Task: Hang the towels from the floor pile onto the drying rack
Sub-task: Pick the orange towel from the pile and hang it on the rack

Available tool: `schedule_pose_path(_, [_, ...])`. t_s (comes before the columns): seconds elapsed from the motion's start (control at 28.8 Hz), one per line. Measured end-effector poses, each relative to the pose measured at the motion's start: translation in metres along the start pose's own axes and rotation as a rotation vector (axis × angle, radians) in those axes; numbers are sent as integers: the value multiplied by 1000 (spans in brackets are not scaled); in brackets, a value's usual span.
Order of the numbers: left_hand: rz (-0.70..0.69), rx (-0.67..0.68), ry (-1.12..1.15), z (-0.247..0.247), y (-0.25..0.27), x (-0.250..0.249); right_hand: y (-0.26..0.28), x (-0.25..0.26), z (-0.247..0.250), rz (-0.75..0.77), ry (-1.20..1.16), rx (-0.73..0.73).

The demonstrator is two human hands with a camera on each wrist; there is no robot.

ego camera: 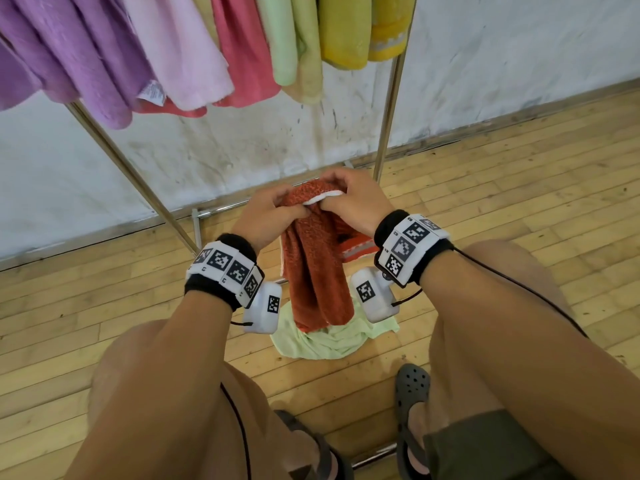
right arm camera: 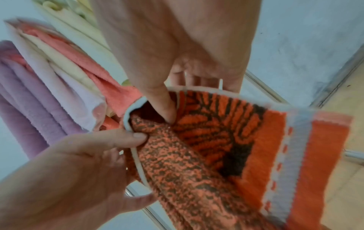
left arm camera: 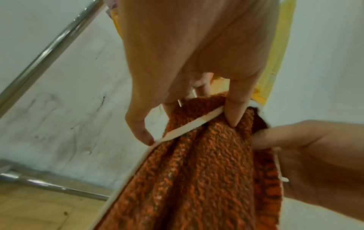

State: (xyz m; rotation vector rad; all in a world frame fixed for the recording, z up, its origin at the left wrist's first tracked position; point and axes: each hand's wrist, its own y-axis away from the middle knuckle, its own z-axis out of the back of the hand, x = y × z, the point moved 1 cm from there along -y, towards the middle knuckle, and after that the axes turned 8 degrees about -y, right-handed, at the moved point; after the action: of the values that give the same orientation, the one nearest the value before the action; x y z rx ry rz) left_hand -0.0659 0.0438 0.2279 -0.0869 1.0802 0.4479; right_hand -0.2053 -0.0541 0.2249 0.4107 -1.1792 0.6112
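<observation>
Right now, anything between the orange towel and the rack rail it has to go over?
Nothing visible below the rail. Both hands, left and right, hold the orange towel in open air under the rack. The hanging towels crowd the visible stretch of rack; the rail itself is out of frame, so free space there cannot be judged.

Black wristbands [ego camera: 239, 249] w/ white marker-tag cuffs, white cam boxes [ego camera: 263, 308], thin black cables, grey clogs [ego camera: 412, 388].

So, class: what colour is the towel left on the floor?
Light green towel; head view.
</observation>
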Motion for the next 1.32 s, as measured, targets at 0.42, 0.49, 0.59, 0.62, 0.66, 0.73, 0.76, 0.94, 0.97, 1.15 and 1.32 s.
schedule_pose_path(0.42, [-32,-3,102,6,4,-6,3,-1,5,-146,-105,67])
schedule_pose_path(0.49, [-16,-15,158,10,3,-6,6,1,6,-183,-201,121])
schedule_pose_path(0.59, [4,59,70,4,3,-3,6,10,7,-66,-211,8])
schedule_pose_path(0.62, [-8,64,37,1,3,-2,6,11,7,-53,-225,-6])
schedule_pose_path(0.66, [-26,47,34,-2,3,-2,5,12,7,-52,-239,-1])
schedule_pose_path(0.73, [-45,-22,87,1,2,-2,3,8,5,-69,-210,63])
schedule_pose_path(0.76, [-43,-60,116,5,2,-3,3,6,4,-81,-146,101])
schedule_pose_path(0.94, [-56,-69,67,10,0,-1,4,5,5,-43,-136,7])
schedule_pose_path(0.97, [-59,-39,36,6,1,0,4,8,4,-27,-172,-10])
schedule_pose_path(1.15, [-69,-105,118,4,1,-2,0,0,-1,-90,-186,10])
schedule_pose_path(1.32, [-82,-106,141,8,-2,-1,2,-4,-4,-95,-173,68])
